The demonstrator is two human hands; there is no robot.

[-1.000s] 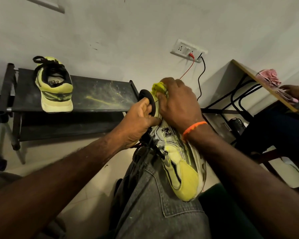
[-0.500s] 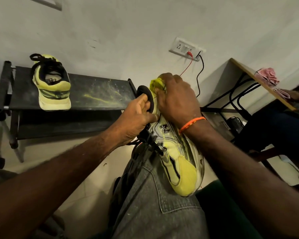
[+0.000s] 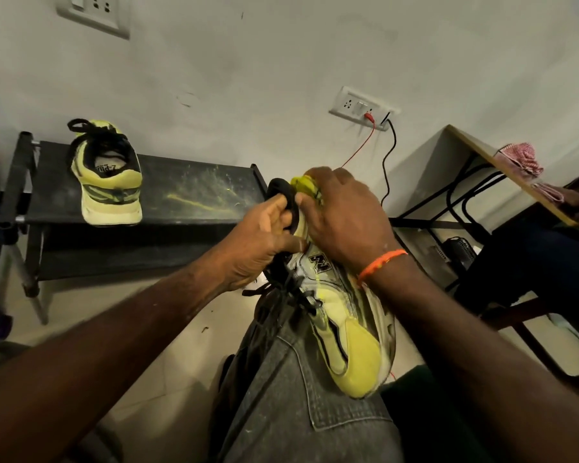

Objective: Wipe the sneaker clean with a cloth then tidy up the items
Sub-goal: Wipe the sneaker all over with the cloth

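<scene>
Both hands are on the sneaker (image 3: 345, 332), which is propped on the person's knee with the toe toward the camera and the heel up. The black heel collar is pinched by the left hand (image 3: 261, 242), fingers curled round the rim. A bunched yellow cloth (image 3: 305, 185) is pressed against the heel top by the right hand (image 3: 345, 215), fingers curled over it; an orange band (image 3: 380, 262) is worn on that wrist.

Change over the last second: little in the grip. The cloth is kept at the same heel spot, with the right hand shifted slightly across it and the left thumb moved up on the collar; most of the apparent shift is head motion, with a second wall socket (image 3: 92, 11) now brought into view at top left. Wiping is judged to be mid-way, at the heel; streaks are visible along the sole edge, so more passes are likely needed before tidying.

Containers: none proper. A black shoe rack (image 3: 194, 192) is stood against the wall; the matching second shoe (image 3: 109, 182) is set on the left of its top shelf, heel toward the camera. Yellowish smears are seen on the bare shelf. Lower shelf contents cannot be told. A desk (image 3: 502, 168) at right holds a pink checked cloth (image 3: 523, 157); another person's hand is partly seen there.
</scene>
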